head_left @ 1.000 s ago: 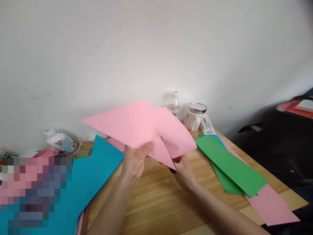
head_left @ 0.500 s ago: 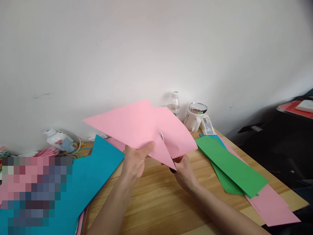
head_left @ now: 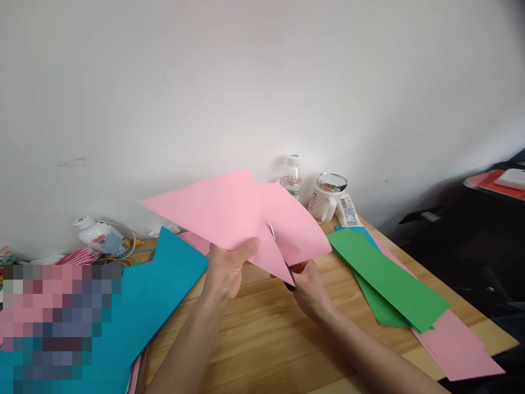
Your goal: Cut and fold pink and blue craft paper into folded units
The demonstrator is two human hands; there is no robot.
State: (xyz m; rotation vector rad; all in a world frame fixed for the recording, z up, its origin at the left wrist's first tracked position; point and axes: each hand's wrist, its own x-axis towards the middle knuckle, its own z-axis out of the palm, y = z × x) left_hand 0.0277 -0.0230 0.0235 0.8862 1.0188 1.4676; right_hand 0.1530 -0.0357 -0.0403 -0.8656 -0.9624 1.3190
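My left hand (head_left: 227,268) pinches the near edge of a large pink sheet of paper (head_left: 209,210), thumb on top and fingers underneath. The sheet is held up above the wooden table. In my right hand (head_left: 308,284) is a pair of scissors (head_left: 290,278) with dark handles, partly hidden by the paper. One blade tip shows through a slit in the pink sheet. Right of the slit, the paper curves away and down. My right fingers are wrapped round the handles, mostly out of sight beneath the sheet.
Green paper strips (head_left: 394,279) overlap pink strips (head_left: 459,345) on the right of the table (head_left: 254,339). Blue paper (head_left: 164,290) lies at left, near a white bottle (head_left: 100,235). By the wall stand a clear bottle (head_left: 292,178), a lidded mug (head_left: 324,202) and a small packet (head_left: 348,210).
Hardly anything differs. The pink sheet's far edge has dipped very slightly, while both hands and the scissors stay in nearly the same place.
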